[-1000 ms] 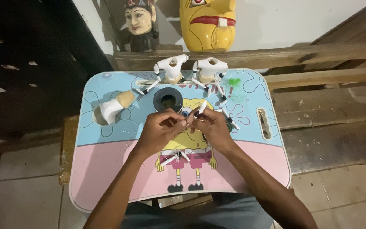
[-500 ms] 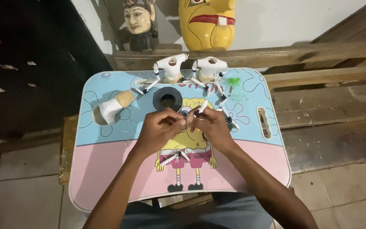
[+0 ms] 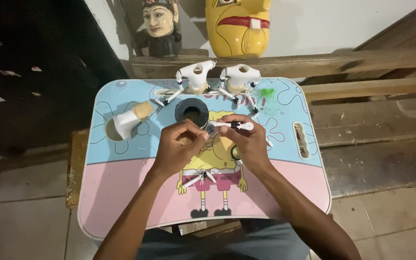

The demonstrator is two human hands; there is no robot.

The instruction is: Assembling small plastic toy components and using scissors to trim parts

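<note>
A white tube with a tan cap lies tilted at the far left of my table, right beside the round hole there. My left forearm comes up from the lower edge and slants to the right, wrist bent a little, so that my left hand rests knuckles-up over the middle of the table. Its fingers are curled in narrow, the tips pinched on the left end of a small white plastic part. Just beyond my knuckles stands a black ring, close but not touching them. The white part lies level between both hands, above the table, with a dark band toward its right end. My right hand mirrors the left, forearm slanting in from the lower right, fingers closed narrow under and behind the part's right half. Another small white piece lies on the table below my wrists. Farther back stand two white drone-like bodies, and right of them a green tuft.
</note>
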